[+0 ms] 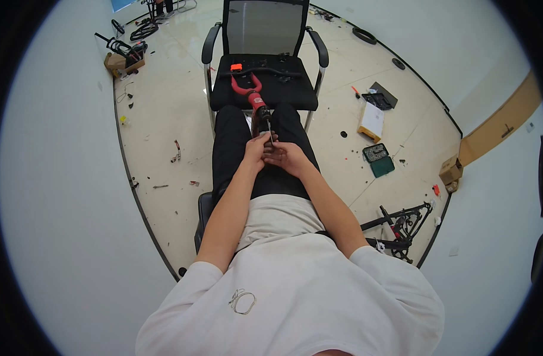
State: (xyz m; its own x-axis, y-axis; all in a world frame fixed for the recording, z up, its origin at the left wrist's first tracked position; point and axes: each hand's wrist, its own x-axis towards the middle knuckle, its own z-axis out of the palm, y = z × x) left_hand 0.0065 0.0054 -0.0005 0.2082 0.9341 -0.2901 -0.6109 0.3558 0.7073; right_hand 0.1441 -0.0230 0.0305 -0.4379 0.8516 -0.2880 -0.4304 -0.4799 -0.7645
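Observation:
Between my thighs stands a red and black bicycle part (257,102) with a U-shaped red end. That forked end lies over the front of the black chair seat, and its black lower end reaches my hands. My left hand (256,149) is closed around the lower end, thumb on top. My right hand (288,158) is closed beside it, fingers curled up against the left hand. A thin metal rod (270,129), perhaps a hex key, sticks up by the right fingertips. The fingers hide its lower end and the bottom of the part.
The black office chair (265,29) faces me, with an orange block (236,67) and a black bar (271,72) on its seat. To the right lie a green case (383,167), a white box (372,121) and a black bicycle frame (405,228). Small parts litter the floor.

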